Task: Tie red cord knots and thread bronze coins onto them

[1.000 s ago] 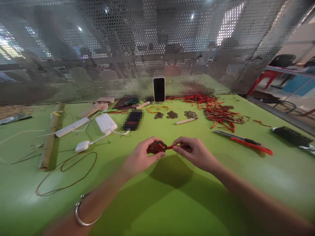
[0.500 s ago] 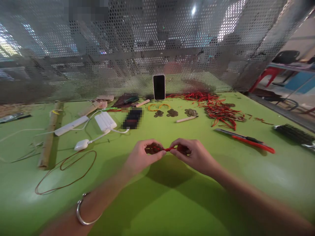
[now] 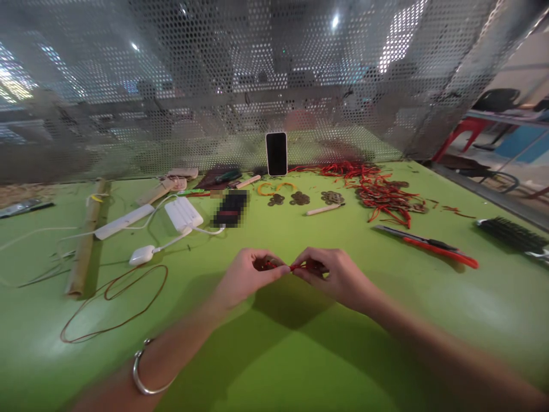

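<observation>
Fingers of both hands pinch one red cord (image 3: 294, 266) between them, just above the green desk (image 3: 300, 355). Left hand (image 3: 246, 277) closes thumb and forefinger on the cord's left end, where a small dark piece, probably a coin cluster, is all but hidden inside the grip. Right hand (image 3: 332, 274) nips the other end the same way. A second ago that dark piece showed plainly at the left fingertips and the hands sat a little farther from the person; now they have sunk slightly toward the desk and drawn closer together, so the exposed cord is shorter. That reads as a knot being snugged down. The cord's long axis runs left to right, level, one end pointing into each hand. Beyond the hands a phone (image 3: 276, 153) stands upright, with red strands (image 3: 386, 197) heaped to its right and a cutter (image 3: 429, 246) nearer the right hand.
</observation>
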The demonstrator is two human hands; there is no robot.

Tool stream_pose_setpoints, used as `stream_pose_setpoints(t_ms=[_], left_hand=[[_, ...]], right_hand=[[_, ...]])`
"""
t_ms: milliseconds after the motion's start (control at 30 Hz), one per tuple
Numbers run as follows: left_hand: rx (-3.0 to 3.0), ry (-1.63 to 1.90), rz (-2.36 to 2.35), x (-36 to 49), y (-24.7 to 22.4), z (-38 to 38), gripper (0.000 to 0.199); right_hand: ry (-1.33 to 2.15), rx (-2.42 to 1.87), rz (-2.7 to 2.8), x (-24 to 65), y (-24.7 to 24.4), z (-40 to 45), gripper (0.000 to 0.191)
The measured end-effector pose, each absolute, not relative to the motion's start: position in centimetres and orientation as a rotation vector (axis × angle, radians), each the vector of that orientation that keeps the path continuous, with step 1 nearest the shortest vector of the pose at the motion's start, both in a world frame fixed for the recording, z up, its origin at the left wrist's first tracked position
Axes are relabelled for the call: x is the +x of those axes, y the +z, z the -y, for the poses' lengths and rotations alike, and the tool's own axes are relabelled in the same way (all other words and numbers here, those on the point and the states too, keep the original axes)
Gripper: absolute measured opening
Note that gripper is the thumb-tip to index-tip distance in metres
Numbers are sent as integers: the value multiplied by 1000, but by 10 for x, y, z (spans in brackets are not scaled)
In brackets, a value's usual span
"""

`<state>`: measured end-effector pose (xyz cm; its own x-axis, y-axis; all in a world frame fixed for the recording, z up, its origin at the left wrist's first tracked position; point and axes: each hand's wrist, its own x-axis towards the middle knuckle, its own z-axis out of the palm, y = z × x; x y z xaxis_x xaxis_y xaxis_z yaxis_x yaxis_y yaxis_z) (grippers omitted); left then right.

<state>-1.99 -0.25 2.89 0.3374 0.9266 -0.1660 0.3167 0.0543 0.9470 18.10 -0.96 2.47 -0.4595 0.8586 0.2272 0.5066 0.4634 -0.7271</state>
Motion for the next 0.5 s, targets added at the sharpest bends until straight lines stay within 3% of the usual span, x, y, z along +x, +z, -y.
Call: stream_pose_setpoints(t_ms=[500], left_hand=[[1526, 547, -1176, -25, 30, -5, 26]], right_hand=[[909, -1195, 2104, 180, 23, 6, 18]])
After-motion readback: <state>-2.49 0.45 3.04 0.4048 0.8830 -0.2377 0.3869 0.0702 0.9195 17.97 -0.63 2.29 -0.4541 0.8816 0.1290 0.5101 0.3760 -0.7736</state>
